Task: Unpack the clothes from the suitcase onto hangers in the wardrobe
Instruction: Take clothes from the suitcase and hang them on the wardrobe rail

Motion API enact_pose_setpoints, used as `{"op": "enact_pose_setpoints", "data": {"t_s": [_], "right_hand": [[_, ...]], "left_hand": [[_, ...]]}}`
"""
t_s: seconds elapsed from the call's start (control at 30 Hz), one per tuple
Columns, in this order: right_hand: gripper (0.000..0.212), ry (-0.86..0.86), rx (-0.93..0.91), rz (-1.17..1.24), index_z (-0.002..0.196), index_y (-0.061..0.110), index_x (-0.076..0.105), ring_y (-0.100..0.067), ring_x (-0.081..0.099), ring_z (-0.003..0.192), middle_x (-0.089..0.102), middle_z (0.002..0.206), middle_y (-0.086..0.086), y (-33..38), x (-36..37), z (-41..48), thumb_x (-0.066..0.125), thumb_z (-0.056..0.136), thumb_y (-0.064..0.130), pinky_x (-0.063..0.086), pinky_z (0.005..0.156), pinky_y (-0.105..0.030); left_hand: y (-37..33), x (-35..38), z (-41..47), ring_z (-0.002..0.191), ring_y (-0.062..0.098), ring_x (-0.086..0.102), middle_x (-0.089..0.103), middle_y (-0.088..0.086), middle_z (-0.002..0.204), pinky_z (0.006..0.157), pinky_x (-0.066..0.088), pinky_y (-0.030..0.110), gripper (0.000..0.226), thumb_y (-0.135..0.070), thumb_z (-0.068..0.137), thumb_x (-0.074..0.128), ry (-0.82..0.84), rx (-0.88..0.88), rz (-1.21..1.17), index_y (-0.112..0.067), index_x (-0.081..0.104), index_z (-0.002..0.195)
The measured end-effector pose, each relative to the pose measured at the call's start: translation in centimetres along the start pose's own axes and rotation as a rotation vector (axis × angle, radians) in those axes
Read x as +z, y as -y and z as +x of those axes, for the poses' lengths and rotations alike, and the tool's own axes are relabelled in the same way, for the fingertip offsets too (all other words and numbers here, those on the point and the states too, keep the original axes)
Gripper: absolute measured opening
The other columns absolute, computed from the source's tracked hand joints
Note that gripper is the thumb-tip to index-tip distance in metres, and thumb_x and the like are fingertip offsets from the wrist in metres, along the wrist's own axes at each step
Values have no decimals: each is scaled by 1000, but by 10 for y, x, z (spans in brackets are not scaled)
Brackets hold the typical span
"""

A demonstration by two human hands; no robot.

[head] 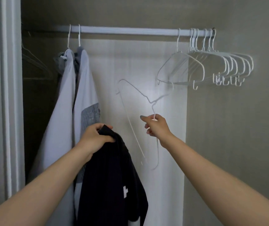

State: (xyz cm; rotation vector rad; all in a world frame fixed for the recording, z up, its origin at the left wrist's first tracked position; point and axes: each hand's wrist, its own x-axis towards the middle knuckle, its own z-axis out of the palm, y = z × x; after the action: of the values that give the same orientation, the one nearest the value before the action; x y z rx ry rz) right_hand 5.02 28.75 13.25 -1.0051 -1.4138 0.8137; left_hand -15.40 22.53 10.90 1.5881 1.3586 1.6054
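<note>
Below the rail, the left hand has its fingers clenched on the dark top, lifting it, while the right hand pinches a wire hanger by its hook, tilted toward the top, likely ready for threading in.

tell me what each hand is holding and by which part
The left hand grips the dark garment by its bunched top edge. The right hand holds a white wire hanger by its hook.

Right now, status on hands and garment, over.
Left hand grips dark garment. Right hand holds white wire hanger, off the rail. Garment not yet on hanger.
</note>
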Motion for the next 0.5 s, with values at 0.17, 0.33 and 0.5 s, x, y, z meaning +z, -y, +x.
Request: {"op": "enact_pose_setpoints", "data": {"t_s": [0.17, 0.33, 0.5], "right_hand": [[24, -93, 40, 60, 105, 25, 62, -10, 47, 60, 55, 77, 1, -40, -11, -14, 58, 90, 44, 38, 61, -22], [25, -155, 17, -33, 78, 24, 72, -21, 53, 70, 58, 75, -8, -83, -34, -43, 55, 94, 34, 36, 70, -26], [30, -244, 101, -54, 65, 18, 66, -6, 29, 42, 31, 45, 8, -125, -65, -79, 65, 86, 39, 26, 51, -22]], "left_hand": [[15, 3, -3, 76, 12, 62, 67, 0, 84, 58, 46, 14, 30, 6, 70, 75, 48, -37, 68, -18, 68, 87], [30, 11, -10, 65, 16, 64, 70, 9, 75, 59, 52, 22, 11, -3, 70, 70, 49, -54, 184, -4, 71, 81], [60, 34, -23, 64, 17, 60, 65, 6, 68, 57, 48, 23, 7, -3, 69, 67, 150, -130, 255, -8, 68, 73]]}}
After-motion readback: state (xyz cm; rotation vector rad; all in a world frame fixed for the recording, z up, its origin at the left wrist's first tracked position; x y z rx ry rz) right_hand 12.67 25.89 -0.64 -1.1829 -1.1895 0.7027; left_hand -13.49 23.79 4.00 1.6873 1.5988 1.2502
